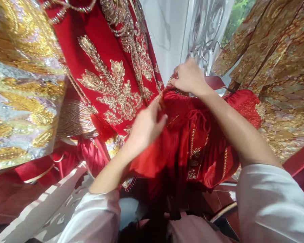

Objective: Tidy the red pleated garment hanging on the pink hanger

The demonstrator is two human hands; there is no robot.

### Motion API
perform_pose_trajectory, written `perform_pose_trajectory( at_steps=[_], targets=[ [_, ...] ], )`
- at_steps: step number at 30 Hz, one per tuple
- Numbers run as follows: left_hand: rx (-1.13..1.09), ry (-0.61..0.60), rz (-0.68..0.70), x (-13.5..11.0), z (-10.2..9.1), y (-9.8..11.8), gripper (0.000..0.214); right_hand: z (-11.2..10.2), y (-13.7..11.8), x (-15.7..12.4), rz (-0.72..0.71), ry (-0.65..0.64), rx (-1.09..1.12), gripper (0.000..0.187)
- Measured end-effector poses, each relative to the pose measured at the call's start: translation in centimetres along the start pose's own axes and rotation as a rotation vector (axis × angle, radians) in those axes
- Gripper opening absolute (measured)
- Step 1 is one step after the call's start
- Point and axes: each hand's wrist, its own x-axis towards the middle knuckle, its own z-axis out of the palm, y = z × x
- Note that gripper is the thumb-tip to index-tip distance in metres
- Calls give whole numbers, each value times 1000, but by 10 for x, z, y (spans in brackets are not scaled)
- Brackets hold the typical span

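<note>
A red garment (177,141) with gold beaded trim and a tied cord hangs in front of me, its waist gathered around a hanger (215,82) with a dark red bar. My left hand (147,126) pinches the upper left edge of this red garment; its fingertips are partly blurred. Higher up and to the right, my right hand (190,77) is closed on the beaded upper edge, beside the hanger. What lies under its fingers is partly hidden. Close to my left hand, on its left, hangs a red robe (91,64) with gold embroidered leaves.
Gold sequined garments hang at the far left (22,84) and at the right (288,74). Behind my right hand stands a white scrolled metal grille (200,30). A metal hook (205,57) rises above the hanger. A white carved panel (48,202) stands at the lower left.
</note>
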Motion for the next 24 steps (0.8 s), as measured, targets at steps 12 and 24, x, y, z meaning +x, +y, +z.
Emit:
perform_pose_trajectory(
  at_steps=[12,24],
  targets=[
    [-169,-66,73,121,41,-1,21,-15,-6,-2,7,-105,0,27],
    [-324,-397,-48,155,70,-24,23,7,25,-119,368,253,-148,39]
  ],
)
